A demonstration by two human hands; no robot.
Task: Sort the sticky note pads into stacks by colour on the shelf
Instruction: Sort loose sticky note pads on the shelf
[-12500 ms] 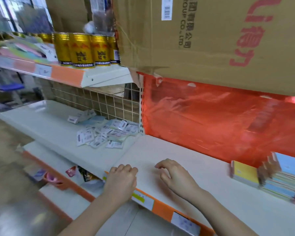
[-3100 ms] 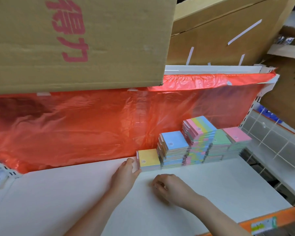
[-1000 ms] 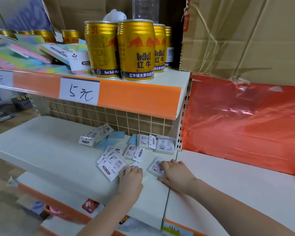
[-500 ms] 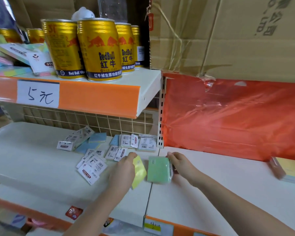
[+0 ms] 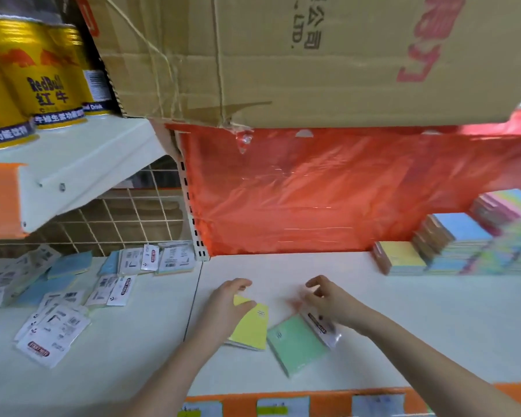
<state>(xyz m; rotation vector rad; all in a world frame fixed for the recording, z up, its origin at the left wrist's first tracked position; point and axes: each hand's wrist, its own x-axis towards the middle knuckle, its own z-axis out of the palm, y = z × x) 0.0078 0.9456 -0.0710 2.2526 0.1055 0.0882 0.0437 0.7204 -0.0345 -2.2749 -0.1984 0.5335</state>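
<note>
My left hand (image 5: 223, 311) holds a yellow sticky note pad (image 5: 251, 331) low on the white shelf (image 5: 433, 326), thumb across its top corner. Beside it a green pad (image 5: 295, 341) in a clear wrapper lies flat on the shelf. My right hand (image 5: 328, 299) hovers over the green pad's label end, fingers loosely curled with nothing between them. At the back right stand sorted stacks: a yellow stack (image 5: 399, 260), a taller blue stack (image 5: 457, 236) and a blurred multicolour stack (image 5: 509, 206).
Several wrapped pads (image 5: 57, 329) lie scattered on the left shelf section, face down. Gold drink cans (image 5: 42, 79) stand on the upper left shelf. A large cardboard box (image 5: 313, 55) overhangs, with a red plastic sheet (image 5: 313, 200) behind the shelf.
Both hands carried the yellow and green pads right, off the left shelf section, and lowered them onto the white shelf. My right hand has let go of the green pad.
</note>
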